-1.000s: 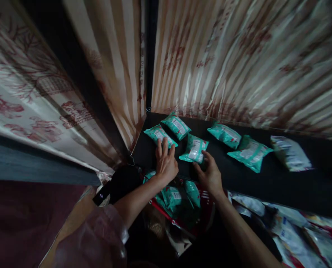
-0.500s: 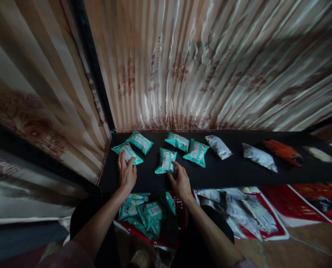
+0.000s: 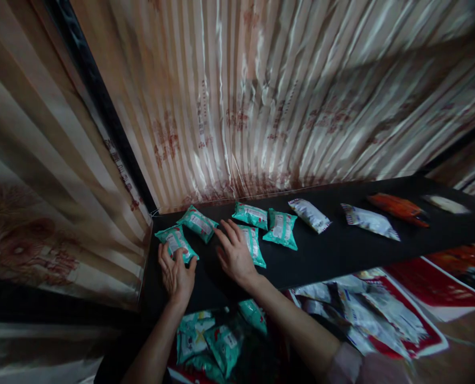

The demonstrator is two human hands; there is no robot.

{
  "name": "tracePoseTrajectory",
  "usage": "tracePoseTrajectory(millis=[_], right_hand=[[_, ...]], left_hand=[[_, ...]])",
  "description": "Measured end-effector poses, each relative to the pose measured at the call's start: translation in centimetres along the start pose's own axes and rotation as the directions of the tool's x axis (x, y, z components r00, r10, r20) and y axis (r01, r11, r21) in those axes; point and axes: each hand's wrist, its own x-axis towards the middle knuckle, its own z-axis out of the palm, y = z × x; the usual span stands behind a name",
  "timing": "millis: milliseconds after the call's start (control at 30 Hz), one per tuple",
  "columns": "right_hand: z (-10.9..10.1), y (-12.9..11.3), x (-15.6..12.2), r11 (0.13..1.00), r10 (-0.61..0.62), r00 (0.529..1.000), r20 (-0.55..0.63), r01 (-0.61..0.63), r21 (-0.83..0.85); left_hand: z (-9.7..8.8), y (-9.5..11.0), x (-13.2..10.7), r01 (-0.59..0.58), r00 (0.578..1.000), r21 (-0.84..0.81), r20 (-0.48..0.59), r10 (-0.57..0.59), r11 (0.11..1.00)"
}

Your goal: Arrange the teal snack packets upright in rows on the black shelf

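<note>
Several teal snack packets lie on a black shelf (image 3: 321, 256). My left hand (image 3: 177, 274) has its fingers spread at the near edge of the leftmost teal packet (image 3: 175, 240), touching it. Behind that one lies a second teal packet (image 3: 198, 223). My right hand (image 3: 237, 256) reaches over the shelf with fingers stretched out, partly covering a teal packet (image 3: 254, 245); whether it touches the packet I cannot tell. Another teal packet (image 3: 251, 215) lies behind it, and one more teal packet (image 3: 281, 228) to its right.
Farther right on the shelf are a silver-white packet (image 3: 310, 215), another silver-white packet (image 3: 370, 221), an orange packet (image 3: 399, 209) and a pale packet (image 3: 447, 204). Below stand red containers with teal packets (image 3: 223, 344) and silver packets (image 3: 361, 309). A pleated curtain (image 3: 237, 106) hangs behind.
My right hand has moved left off the right side of the middle teal packet, which has turned and shifted right. My left hand stays at the leftmost packet. The camera view has tilted.
</note>
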Motion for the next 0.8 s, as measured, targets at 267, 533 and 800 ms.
tracePoseTrajectory(millis=[267, 533, 800], right_hand=[[4.8, -0.1, 7.9, 0.998, 0.016, 0.951, 0.308, 0.006, -0.070], [5.6, -0.1, 8.1, 0.983, 0.147, 0.916, 0.372, -0.093, -0.160], [3.9, 1.3, 4.0, 0.923, 0.300, 0.930, 0.213, -0.226, -0.312]], left_hand=[[0.2, 0.1, 1.3, 0.021, 0.999, 0.068, -0.027, -0.019, 0.997], [0.7, 0.3, 1.4, 0.026, 0.999, 0.094, 0.026, -0.028, 0.995], [0.3, 0.8, 1.4, 0.057, 0.997, 0.089, 0.053, -0.062, 0.994]])
